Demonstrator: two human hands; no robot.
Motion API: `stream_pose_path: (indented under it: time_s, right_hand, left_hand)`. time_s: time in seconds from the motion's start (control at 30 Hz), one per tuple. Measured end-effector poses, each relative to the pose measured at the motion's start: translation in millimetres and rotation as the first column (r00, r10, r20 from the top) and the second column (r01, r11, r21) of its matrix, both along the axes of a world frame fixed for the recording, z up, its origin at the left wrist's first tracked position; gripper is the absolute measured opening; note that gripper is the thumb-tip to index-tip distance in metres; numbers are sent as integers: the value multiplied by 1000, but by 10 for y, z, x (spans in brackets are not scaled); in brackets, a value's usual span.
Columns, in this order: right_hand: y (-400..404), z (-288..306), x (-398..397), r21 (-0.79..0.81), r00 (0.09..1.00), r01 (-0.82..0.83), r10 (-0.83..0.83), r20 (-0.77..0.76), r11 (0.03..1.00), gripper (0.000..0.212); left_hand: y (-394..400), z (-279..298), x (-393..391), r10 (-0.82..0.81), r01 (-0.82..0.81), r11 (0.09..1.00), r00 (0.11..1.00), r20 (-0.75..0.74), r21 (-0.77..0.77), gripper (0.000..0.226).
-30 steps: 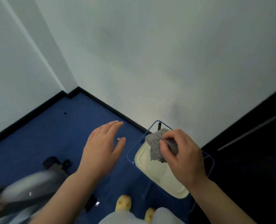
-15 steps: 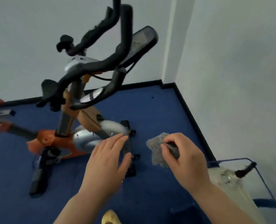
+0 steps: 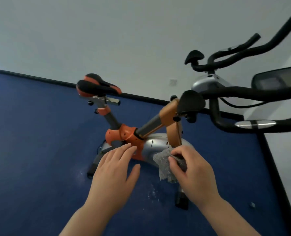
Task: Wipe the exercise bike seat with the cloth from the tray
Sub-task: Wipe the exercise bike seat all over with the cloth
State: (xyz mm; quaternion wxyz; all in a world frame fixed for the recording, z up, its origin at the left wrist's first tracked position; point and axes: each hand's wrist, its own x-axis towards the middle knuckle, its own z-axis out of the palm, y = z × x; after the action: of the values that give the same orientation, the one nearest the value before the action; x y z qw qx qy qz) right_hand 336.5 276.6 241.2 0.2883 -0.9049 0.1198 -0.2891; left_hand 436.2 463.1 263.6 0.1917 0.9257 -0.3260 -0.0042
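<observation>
An orange and silver exercise bike (image 3: 124,135) stands on the blue floor ahead of me. Its black and orange seat (image 3: 97,86) sits at upper left, well above and beyond both hands. My right hand (image 3: 194,171) is closed on a crumpled grey cloth (image 3: 163,169), held in front of the bike's silver flywheel cover. My left hand (image 3: 115,172) hovers flat beside it, fingers apart and holding nothing. The tray is out of view.
The bike's black handlebars (image 3: 243,92) and console screen (image 3: 277,80) reach across the upper right. Its black floor feet (image 3: 181,200) rest near my right hand. A white wall with a black skirting (image 3: 39,78) runs behind, and another wall stands at the right.
My view has swung left from the tray to the bike, bringing the seat into sight. The cloth stays gripped in my right hand; my left hand stays open.
</observation>
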Motion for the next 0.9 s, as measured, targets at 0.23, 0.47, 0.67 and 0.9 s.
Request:
stream_pose_path:
  time_s: [0.23, 0.47, 0.67, 0.9]
  right_hand:
    - [655, 159, 969, -60, 984, -175, 176, 18, 983, 3]
    - [823, 134, 1695, -82, 961, -276, 275, -22, 958, 6]
    - [814, 32, 2440, -94, 943, -331, 329, -41, 939, 6]
    - [718, 76, 3273, -97, 919, -395, 395, -19, 914, 8]
  left_hand:
    - [688, 100, 750, 111, -111, 994, 994, 3, -18, 48]
    - [948, -85, 1193, 208, -209, 977, 977, -50, -33, 52]
    - [943, -113, 1849, 274, -275, 961, 961, -28, -37, 47]
    - [896, -84, 2624, 357, -357, 933, 934, -1, -44, 48]
